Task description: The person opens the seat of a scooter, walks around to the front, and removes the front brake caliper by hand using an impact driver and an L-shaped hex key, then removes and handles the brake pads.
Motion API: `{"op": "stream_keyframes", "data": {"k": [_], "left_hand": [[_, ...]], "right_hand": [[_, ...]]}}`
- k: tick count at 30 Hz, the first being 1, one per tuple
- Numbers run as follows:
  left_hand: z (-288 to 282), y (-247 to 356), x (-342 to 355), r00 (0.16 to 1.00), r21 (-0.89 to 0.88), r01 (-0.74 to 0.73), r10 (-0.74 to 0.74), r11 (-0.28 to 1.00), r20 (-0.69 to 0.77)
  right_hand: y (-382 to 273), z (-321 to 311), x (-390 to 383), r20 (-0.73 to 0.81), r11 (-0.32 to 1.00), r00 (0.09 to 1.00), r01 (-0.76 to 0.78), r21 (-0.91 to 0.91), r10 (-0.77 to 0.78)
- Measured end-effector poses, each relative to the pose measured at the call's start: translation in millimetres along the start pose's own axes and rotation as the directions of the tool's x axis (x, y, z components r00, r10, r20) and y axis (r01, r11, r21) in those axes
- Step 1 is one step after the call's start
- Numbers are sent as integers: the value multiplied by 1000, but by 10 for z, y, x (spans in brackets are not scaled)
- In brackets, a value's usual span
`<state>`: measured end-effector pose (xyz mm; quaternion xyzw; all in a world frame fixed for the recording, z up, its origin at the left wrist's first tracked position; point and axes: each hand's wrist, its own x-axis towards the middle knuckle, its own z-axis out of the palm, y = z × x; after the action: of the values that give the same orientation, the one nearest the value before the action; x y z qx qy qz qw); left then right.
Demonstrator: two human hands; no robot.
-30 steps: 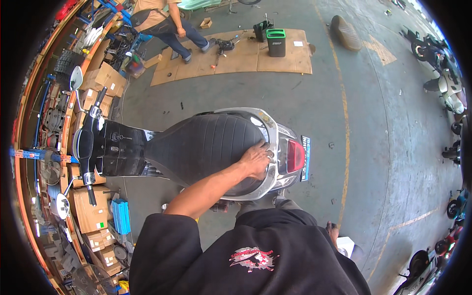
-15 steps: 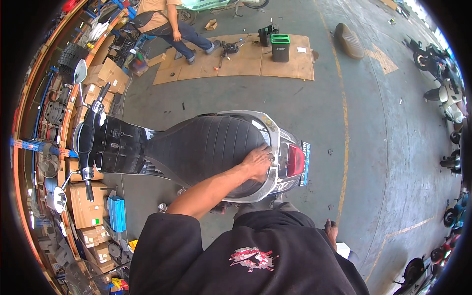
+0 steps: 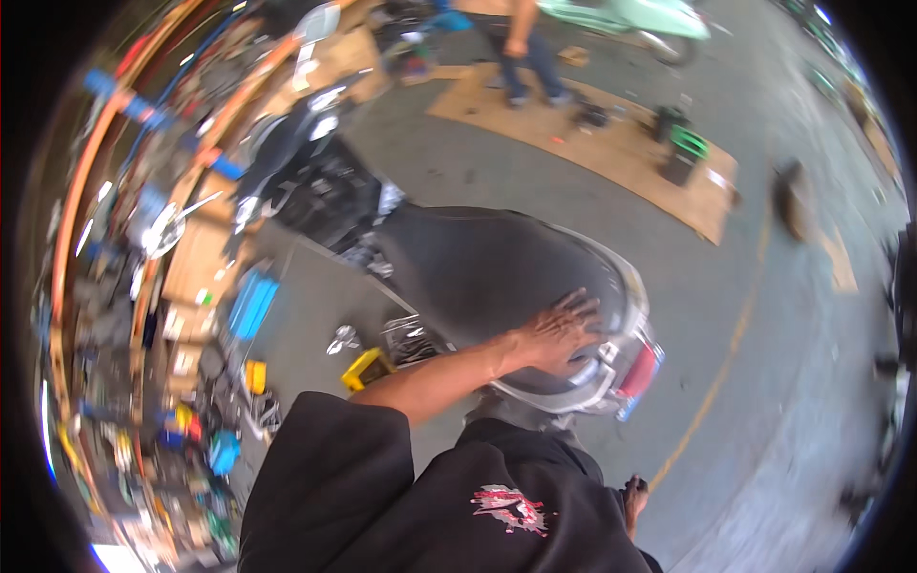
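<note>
A scooter with a long black ribbed seat [image 3: 478, 272] stands in front of me, handlebars to the far left and tail to the right. My left hand [image 3: 562, 334] lies on the rear of the seat, fingers spread and pressing nothing between them. Close behind it curves the silver grab rail [image 3: 635, 296], and beyond that is the red tail light [image 3: 640, 371]. Low beside my body hangs my right hand [image 3: 634, 495]; it is small and blurred, so its fingers cannot be made out.
Shelves of parts and cardboard boxes [image 3: 196, 263] line the left. A yellow container [image 3: 368, 368] and an open tray of metal tools [image 3: 413, 337] sit on the floor by the scooter. A person [image 3: 523, 48] stands near flattened cardboard [image 3: 573, 148], with a black bin with a green rim [image 3: 684, 158] on it.
My view has turned left, so the scooter appears tilted and shifted right. My left hand has moved from the grab rail's edge onto the seat, and its fingers have spread.
</note>
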<state>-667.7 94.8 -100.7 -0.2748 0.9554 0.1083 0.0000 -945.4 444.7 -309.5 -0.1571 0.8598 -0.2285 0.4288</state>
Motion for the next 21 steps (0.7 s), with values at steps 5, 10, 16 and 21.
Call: {"op": "stream_keyframes", "data": {"k": [5,10,16,21], "left_hand": [[-624,-794,-1005,585,-374,575,-686,727,-433],[-457,-2649,-2260,-72,-817,565,-980,114,-186],[-1,-4929,-2473,-323,-664,748,-870,6,-372],[83,-5789,-2118,-581,-871,414,-813,-265,-29]], "right_hand": [[-1683,251,256,-128,872,865,489,-2,-486],[-3300,822,-209,-20,634,652,728,-262,-758],[-3436,1139,-64,31,782,821,553,-288,-570],[-3402,1033,-47,-82,810,867,420,-409,-491]]}}
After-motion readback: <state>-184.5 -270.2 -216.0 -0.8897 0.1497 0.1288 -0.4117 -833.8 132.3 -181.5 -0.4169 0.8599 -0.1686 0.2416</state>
